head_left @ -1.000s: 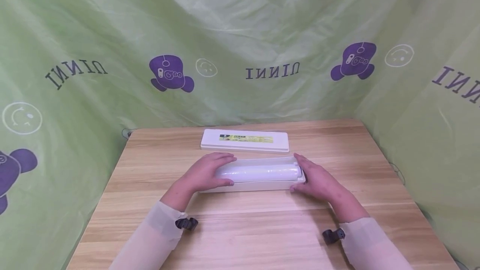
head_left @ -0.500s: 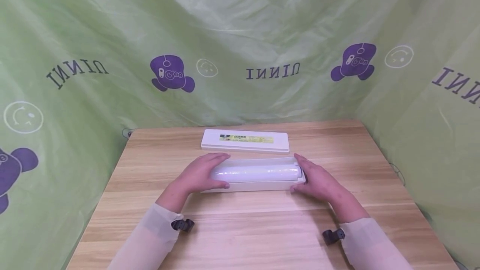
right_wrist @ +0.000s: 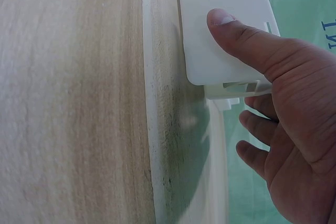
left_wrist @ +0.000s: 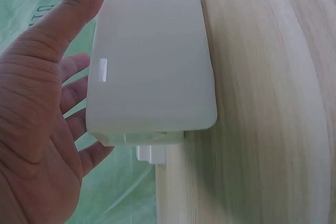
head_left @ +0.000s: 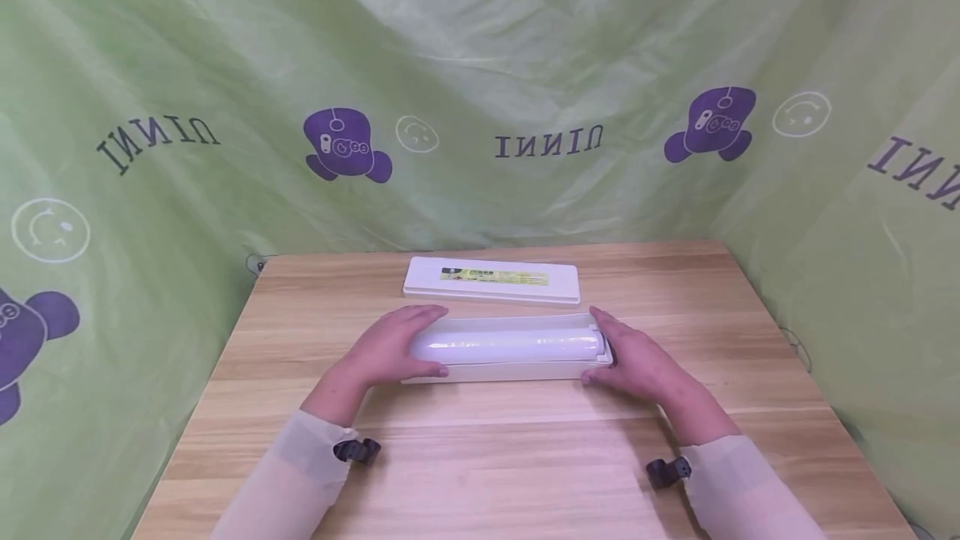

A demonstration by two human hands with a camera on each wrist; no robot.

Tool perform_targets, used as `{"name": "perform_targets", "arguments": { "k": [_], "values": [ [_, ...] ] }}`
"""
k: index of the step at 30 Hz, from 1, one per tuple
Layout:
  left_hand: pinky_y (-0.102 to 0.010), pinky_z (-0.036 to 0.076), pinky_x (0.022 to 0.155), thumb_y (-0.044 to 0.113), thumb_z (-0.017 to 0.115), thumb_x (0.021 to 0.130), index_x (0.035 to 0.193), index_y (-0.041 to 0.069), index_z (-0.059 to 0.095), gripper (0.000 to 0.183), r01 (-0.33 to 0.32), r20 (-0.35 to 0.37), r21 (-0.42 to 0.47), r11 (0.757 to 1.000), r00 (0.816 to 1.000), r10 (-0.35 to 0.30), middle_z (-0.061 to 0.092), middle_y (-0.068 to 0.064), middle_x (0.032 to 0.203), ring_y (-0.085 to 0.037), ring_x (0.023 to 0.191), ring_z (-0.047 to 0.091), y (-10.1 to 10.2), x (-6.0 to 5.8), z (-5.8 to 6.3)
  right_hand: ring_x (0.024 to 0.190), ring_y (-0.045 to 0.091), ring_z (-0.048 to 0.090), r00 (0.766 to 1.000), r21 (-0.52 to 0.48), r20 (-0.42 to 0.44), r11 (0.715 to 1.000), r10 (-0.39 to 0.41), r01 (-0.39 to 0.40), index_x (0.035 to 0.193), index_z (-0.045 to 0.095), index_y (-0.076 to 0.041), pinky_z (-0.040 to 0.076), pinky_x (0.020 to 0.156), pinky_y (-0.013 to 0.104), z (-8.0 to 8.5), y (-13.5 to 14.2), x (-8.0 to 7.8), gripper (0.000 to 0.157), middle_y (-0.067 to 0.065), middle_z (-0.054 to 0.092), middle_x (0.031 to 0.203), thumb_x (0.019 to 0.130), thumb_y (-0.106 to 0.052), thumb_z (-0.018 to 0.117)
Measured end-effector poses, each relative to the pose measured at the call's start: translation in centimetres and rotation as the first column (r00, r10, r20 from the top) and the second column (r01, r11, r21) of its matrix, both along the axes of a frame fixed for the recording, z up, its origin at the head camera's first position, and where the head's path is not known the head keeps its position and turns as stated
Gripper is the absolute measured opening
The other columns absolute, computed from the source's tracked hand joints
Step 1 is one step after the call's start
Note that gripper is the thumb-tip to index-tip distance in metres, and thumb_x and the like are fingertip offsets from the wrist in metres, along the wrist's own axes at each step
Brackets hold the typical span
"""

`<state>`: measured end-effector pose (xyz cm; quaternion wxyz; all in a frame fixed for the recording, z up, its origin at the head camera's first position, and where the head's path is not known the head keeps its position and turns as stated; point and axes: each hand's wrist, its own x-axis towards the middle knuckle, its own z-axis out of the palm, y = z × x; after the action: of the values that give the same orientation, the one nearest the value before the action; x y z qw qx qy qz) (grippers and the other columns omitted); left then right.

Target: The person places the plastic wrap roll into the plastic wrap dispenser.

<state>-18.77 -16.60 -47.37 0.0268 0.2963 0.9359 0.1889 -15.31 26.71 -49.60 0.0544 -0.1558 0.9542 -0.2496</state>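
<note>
A long white plastic cling film box [head_left: 517, 372] lies lengthwise on the table, with a glossy roll of cling film [head_left: 510, 345] inside it. My right hand [head_left: 637, 361] grips the box's right end, thumb on the near wall and fingers at the far side. Over the left end, my left hand [head_left: 386, 348] straddles the box, fairly straight thumb along the near edge and fingers beyond the far one. In the left wrist view that thumb [left_wrist: 79, 11] meets the box's upper edge; whether the fingers press on it is hidden. The roll's left end is covered.
Behind the box lies a white lid [head_left: 491, 290] with a yellow-green label, near the back of the wooden table [head_left: 480, 457]. A green curtain [head_left: 480, 48] with purple prints hangs around the back and sides.
My left hand has slid left along the box, uncovering more of the roll. The right hand keeps its hold on the right end. The box and lid stay in place.
</note>
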Motion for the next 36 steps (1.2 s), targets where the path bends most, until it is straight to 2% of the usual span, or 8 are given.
{"name": "perform_targets", "arguments": {
  "k": [14, 18, 25, 36],
  "values": [
    [-0.051, 0.036, 0.119, 0.068, 0.085, 0.072, 0.157, 0.018, 0.046, 0.107, -0.05, 0.041, 0.022, 0.999, 0.998, 0.049, 0.051, -0.008, 0.156, -0.031, 0.144, 0.046, -1.2, 0.3, -0.2, 0.143, 0.047, 0.042, 1.0, -0.001, -0.003, 1.0, -0.014, 0.014, 0.164, 0.024, -0.002, 0.034, 0.118, 0.058, 0.0, 0.0, 0.2, 0.119, 0.028, 0.037, 0.16, 0.076, -0.046, 0.092],
    [-0.051, 0.036, 0.119, 0.067, 0.086, 0.072, 0.157, 0.014, 0.047, 0.107, -0.056, 0.037, 0.039, 0.998, 0.998, 0.054, 0.05, -0.011, 0.156, -0.033, 0.144, 0.046, -1.6, 0.4, -0.3, 0.141, 0.048, 0.044, 1.0, -0.01, -0.008, 1.0, -0.008, 0.008, 0.163, 0.025, -0.002, 0.035, 0.117, 0.059, 0.1, 0.0, 0.3, 0.118, 0.028, 0.039, 0.159, 0.076, -0.045, 0.092],
    [-0.05, 0.035, 0.12, 0.065, 0.088, 0.071, 0.159, 0.013, 0.042, 0.112, -0.103, 0.064, 0.046, 0.994, 0.993, 0.1, 0.049, -0.01, 0.157, -0.033, 0.145, 0.044, -2.2, 0.7, -0.4, 0.14, 0.048, 0.046, 1.0, -0.014, -0.01, 1.0, -0.008, 0.008, 0.163, 0.025, -0.002, 0.035, 0.117, 0.059, 0.0, 0.0, 0.3, 0.118, 0.028, 0.04, 0.159, 0.076, -0.045, 0.092],
    [-0.055, 0.033, 0.12, 0.068, 0.086, 0.07, 0.161, 0.012, 0.038, 0.117, -0.143, 0.094, 0.062, 0.988, 0.986, 0.137, 0.044, -0.016, 0.16, -0.038, 0.147, 0.04, -3.2, 1.3, -0.8, 0.139, 0.047, 0.047, 1.0, -0.021, -0.005, 1.0, -0.008, 0.008, 0.164, 0.024, -0.002, 0.036, 0.117, 0.058, -0.1, 0.1, 0.3, 0.119, 0.028, 0.04, 0.158, 0.076, -0.045, 0.092]
  ]
}}
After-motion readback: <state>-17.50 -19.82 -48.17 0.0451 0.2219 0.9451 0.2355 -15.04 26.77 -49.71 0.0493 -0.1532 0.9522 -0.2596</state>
